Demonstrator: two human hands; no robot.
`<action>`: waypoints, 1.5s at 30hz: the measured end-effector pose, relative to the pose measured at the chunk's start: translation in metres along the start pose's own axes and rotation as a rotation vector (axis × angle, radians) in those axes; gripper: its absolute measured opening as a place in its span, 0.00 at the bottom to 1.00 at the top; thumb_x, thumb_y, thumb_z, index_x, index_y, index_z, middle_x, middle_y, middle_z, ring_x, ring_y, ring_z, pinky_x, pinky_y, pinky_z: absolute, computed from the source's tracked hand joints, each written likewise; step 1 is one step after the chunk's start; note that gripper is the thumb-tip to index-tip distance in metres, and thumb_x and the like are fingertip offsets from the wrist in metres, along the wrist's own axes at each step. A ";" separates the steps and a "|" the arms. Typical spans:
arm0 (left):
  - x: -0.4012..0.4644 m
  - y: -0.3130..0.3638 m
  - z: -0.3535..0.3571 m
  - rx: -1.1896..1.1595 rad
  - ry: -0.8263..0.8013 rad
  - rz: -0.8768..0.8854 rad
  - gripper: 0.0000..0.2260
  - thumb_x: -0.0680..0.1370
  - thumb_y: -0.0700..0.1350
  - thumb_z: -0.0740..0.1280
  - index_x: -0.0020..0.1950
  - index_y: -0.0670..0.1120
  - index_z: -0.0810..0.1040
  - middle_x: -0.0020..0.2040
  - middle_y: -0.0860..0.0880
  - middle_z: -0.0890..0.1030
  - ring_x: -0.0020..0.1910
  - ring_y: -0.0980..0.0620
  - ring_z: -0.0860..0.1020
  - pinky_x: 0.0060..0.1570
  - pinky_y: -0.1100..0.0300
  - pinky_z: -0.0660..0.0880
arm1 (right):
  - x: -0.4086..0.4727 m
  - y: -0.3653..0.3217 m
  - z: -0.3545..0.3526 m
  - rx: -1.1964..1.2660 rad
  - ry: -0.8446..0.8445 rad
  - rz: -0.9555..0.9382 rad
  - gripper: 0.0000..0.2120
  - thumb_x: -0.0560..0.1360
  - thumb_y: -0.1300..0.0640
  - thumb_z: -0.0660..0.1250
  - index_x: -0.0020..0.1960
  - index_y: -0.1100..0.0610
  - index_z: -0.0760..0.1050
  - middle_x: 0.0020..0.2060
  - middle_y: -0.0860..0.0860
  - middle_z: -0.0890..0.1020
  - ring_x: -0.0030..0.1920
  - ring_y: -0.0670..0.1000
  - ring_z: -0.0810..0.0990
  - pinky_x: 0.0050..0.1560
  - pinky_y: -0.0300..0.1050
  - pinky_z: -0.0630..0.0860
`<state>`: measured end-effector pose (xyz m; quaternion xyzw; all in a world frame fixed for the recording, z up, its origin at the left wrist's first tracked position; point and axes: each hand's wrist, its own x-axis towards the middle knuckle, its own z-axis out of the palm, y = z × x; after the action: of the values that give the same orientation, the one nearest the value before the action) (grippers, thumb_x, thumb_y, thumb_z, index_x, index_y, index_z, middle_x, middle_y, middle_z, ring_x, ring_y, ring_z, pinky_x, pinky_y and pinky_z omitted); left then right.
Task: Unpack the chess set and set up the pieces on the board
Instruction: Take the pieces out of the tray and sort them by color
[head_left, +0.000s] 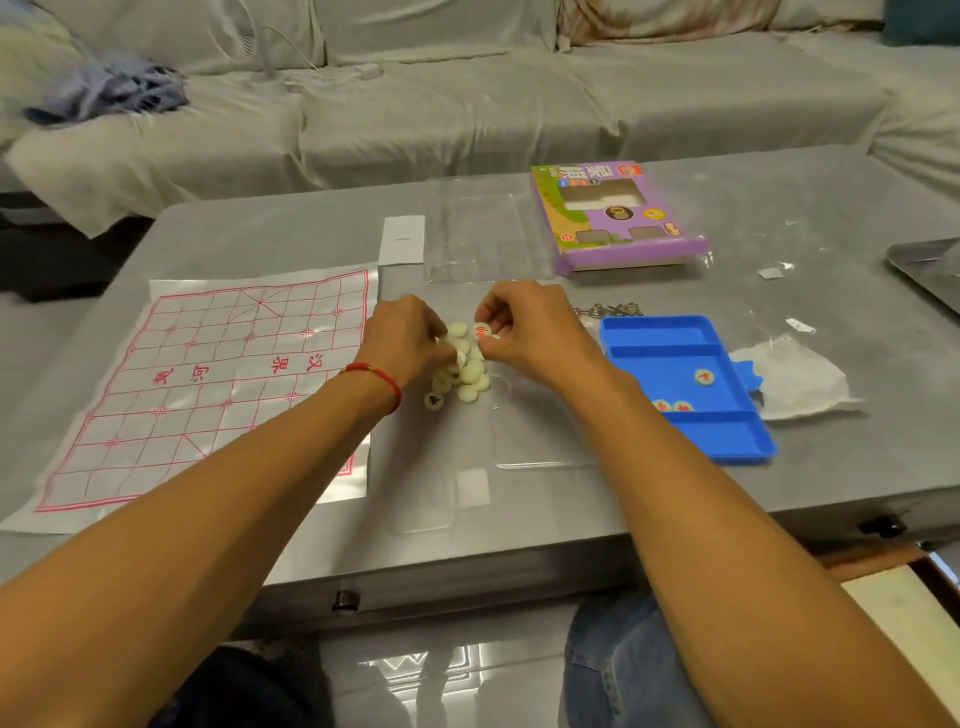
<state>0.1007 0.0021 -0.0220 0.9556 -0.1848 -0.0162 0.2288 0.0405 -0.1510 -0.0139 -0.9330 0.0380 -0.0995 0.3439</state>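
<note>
A heap of pale round chess pieces (465, 371) lies on the grey table (571, 499), just right of the paper board (208, 384) with its red grid. My left hand (402, 338) reaches into the heap, fingers curled on pieces at its left side. My right hand (524, 330) pinches a red-marked piece (481, 331) at the heap's top. A blue tray (727, 431) to the right holds three pieces (705, 378). A piece with a dark mark (434, 400) sits at the heap's near-left edge.
The purple chess box (613, 218) lies at the back beside a clear plastic insert (483, 228). A white card (402, 240), crumpled plastic wrap (800, 379), keys (608, 310) and a metal tray corner (930, 270) also sit on the table. A sofa stands behind.
</note>
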 end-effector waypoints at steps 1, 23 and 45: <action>0.002 -0.001 -0.001 -0.010 -0.012 -0.017 0.15 0.73 0.47 0.74 0.57 0.41 0.82 0.49 0.43 0.83 0.42 0.48 0.80 0.44 0.59 0.78 | 0.006 -0.003 0.006 -0.007 -0.001 -0.009 0.09 0.67 0.60 0.75 0.46 0.53 0.81 0.39 0.49 0.83 0.42 0.49 0.81 0.48 0.49 0.81; -0.037 0.103 0.035 -0.010 -0.096 0.551 0.13 0.76 0.43 0.68 0.60 0.48 0.80 0.53 0.48 0.80 0.50 0.51 0.78 0.51 0.61 0.72 | -0.067 0.092 -0.088 -0.320 0.180 0.407 0.10 0.73 0.60 0.69 0.53 0.53 0.82 0.48 0.54 0.84 0.50 0.58 0.81 0.53 0.53 0.79; -0.002 0.174 0.084 0.228 -0.329 0.660 0.11 0.74 0.47 0.72 0.55 0.46 0.81 0.50 0.46 0.82 0.51 0.47 0.77 0.48 0.57 0.74 | -0.082 0.108 -0.115 -0.386 -0.163 0.455 0.15 0.69 0.56 0.78 0.54 0.51 0.82 0.51 0.54 0.80 0.50 0.57 0.80 0.49 0.47 0.76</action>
<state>0.0296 -0.1769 -0.0199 0.8487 -0.5172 -0.0742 0.0814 -0.0637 -0.2943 -0.0118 -0.9534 0.2365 0.0644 0.1758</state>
